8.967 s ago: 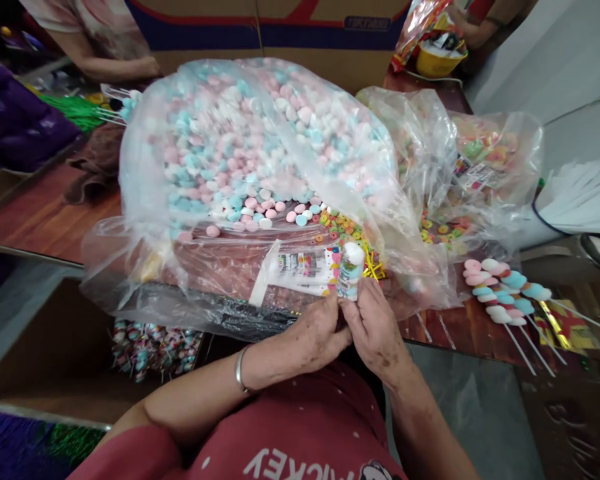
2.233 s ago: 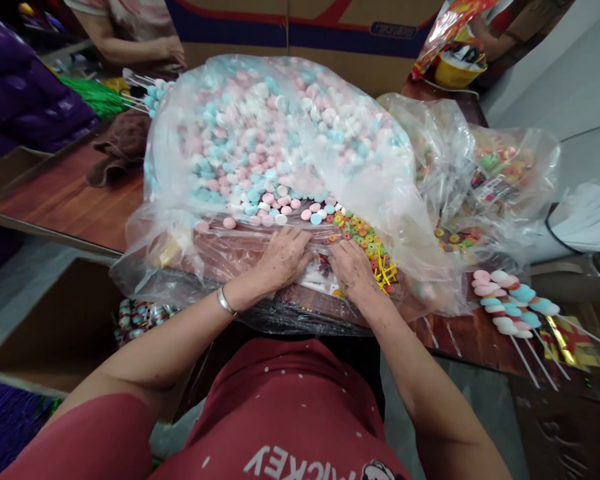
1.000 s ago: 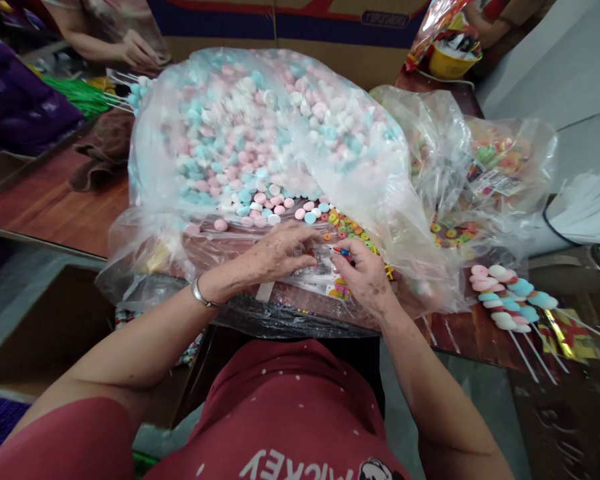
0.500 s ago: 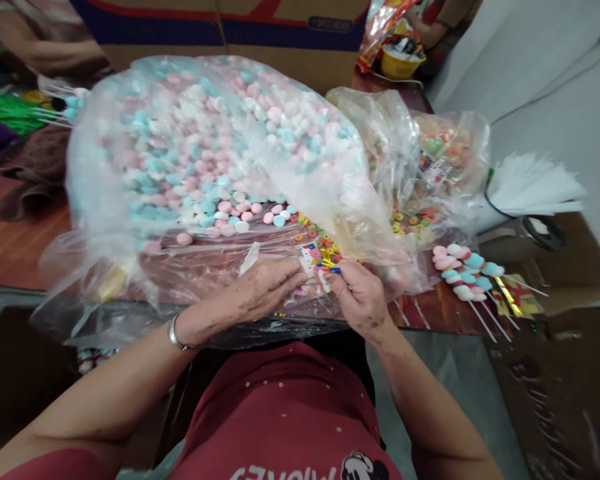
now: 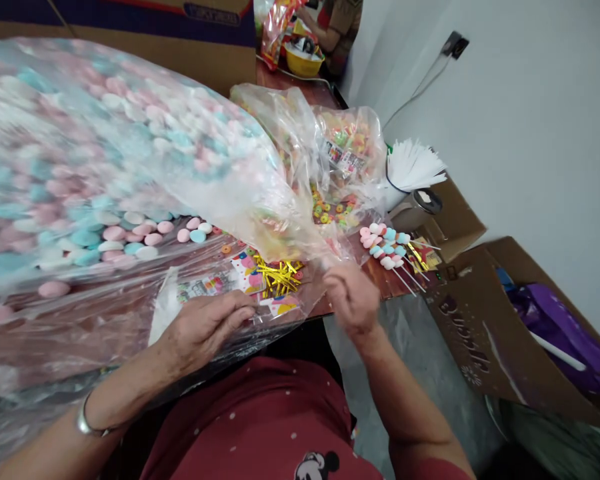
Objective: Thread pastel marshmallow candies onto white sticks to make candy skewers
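My left hand (image 5: 207, 331) rests low over the plastic sheeting, thumb and fingers pressed together; what they pinch, if anything, does not show clearly. Just beyond its fingertips a heap of gold twist ties (image 5: 279, 275) lies on a colourful printed packet (image 5: 244, 268). Fingers curled into a fist, my right hand (image 5: 353, 300) is at the table's front edge, beside the gathered end of a clear bag (image 5: 337, 243); its contents are hidden. A large clear bag of pink, blue and white marshmallows (image 5: 115, 160) spreads on the left, its mouth facing me.
Ring-shaped gummies (image 5: 330, 210) spill from a bag (image 5: 350, 133) behind. Marshmallow skewers (image 5: 387, 247) lie at right, near a metal cup (image 5: 417, 208) and white strips (image 5: 415, 167). An open carton (image 5: 475, 333) stands on the right. Another person's arm (image 5: 325, 37) shows at the back.
The view has swung to the right. My hands have moved apart: the right has left the printed packet and twist ties for the bag's edge, while the left stays close by them.
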The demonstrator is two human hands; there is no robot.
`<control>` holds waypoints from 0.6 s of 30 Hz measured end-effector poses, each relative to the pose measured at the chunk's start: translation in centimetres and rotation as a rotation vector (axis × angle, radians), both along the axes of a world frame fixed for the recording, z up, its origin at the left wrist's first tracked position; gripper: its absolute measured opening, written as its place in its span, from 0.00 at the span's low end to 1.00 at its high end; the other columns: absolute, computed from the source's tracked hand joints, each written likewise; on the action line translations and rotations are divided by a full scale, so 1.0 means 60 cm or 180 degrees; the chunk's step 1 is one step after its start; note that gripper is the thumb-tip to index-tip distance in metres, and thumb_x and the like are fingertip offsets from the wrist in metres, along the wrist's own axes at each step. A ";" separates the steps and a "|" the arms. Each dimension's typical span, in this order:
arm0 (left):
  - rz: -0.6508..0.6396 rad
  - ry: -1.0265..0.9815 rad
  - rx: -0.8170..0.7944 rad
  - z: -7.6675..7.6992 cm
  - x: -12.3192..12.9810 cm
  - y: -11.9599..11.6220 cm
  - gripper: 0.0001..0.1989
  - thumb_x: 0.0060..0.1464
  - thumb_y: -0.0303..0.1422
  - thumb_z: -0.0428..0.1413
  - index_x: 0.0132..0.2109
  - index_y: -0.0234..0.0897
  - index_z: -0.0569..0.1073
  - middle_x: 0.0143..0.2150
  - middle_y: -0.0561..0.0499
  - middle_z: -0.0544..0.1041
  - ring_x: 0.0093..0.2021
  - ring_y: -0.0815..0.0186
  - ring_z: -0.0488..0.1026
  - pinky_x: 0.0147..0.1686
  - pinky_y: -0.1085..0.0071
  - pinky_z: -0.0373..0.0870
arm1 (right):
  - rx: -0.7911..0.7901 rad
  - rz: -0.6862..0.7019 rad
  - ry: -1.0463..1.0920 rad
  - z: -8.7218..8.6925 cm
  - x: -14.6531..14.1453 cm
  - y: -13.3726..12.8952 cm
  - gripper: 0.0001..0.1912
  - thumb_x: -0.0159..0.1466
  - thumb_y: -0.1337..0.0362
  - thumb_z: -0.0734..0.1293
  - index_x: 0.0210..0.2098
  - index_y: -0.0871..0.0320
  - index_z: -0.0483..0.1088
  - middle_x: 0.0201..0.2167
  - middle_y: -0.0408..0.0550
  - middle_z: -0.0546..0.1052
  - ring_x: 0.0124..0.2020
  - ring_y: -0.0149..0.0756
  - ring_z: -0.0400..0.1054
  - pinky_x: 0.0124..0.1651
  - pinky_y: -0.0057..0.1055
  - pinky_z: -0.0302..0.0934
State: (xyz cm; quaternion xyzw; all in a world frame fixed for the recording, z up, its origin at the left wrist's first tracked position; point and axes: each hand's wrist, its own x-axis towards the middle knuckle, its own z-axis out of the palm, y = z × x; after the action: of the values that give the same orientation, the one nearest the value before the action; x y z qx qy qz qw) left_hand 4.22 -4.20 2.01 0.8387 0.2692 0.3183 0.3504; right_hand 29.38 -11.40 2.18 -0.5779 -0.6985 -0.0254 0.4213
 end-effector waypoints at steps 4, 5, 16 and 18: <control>-0.0054 0.0255 -0.0046 0.002 -0.007 0.004 0.12 0.61 0.36 0.50 0.35 0.39 0.76 0.27 0.53 0.79 0.25 0.69 0.75 0.26 0.78 0.68 | -0.0260 -0.1731 -0.0767 -0.023 0.129 -0.028 0.11 0.67 0.62 0.58 0.38 0.58 0.71 0.34 0.53 0.74 0.38 0.42 0.65 0.43 0.38 0.59; -0.0084 0.0241 -0.0137 0.003 -0.009 0.005 0.12 0.61 0.36 0.51 0.34 0.38 0.76 0.26 0.53 0.79 0.24 0.70 0.74 0.26 0.79 0.68 | -0.0520 -0.2026 -0.1054 -0.032 0.157 -0.036 0.12 0.66 0.62 0.58 0.37 0.59 0.71 0.34 0.55 0.74 0.38 0.44 0.64 0.43 0.39 0.58; 0.0108 0.0102 -0.1326 0.005 -0.029 0.013 0.13 0.57 0.36 0.53 0.27 0.36 0.74 0.21 0.54 0.72 0.21 0.72 0.65 0.21 0.79 0.60 | -0.0064 -0.1797 -0.1231 -0.044 0.218 -0.086 0.11 0.67 0.63 0.60 0.36 0.58 0.75 0.31 0.51 0.77 0.33 0.39 0.69 0.35 0.34 0.60; 0.0131 0.0006 -0.1595 0.001 -0.037 0.014 0.13 0.56 0.37 0.54 0.28 0.35 0.74 0.22 0.53 0.72 0.21 0.73 0.64 0.21 0.78 0.60 | 0.0371 -0.1220 -0.0898 -0.018 0.193 -0.081 0.06 0.65 0.67 0.65 0.39 0.55 0.75 0.31 0.49 0.78 0.32 0.37 0.71 0.36 0.32 0.63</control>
State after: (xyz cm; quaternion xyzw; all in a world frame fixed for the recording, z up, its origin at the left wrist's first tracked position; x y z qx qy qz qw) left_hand 1.99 -3.35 2.08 0.7204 0.3570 0.2479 0.5405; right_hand 40.96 -16.28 1.10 -0.6653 -0.6254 -0.2257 0.3397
